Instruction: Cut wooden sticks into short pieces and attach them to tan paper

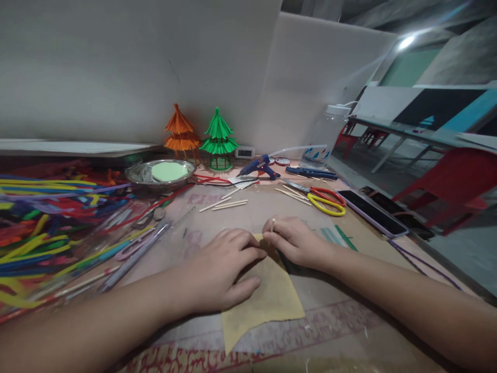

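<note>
A yellow sheet with an uneven lower edge lies on the table in front of me. My left hand rests on its upper left part, palm down, fingers spread. At the sheet's top edge, my right hand is closed around a small pale stick, whose end shows between the fingers. Beyond the hands lie loose thin wooden sticks, with more sticks beside yellow-and-red-handled scissors. A blue glue gun stands behind them.
Colourful pipe cleaners cover the left side. At the back are a metal dish, an orange tree figure, a green tree figure and a clear jug. A phone lies at the right edge, near a red chair.
</note>
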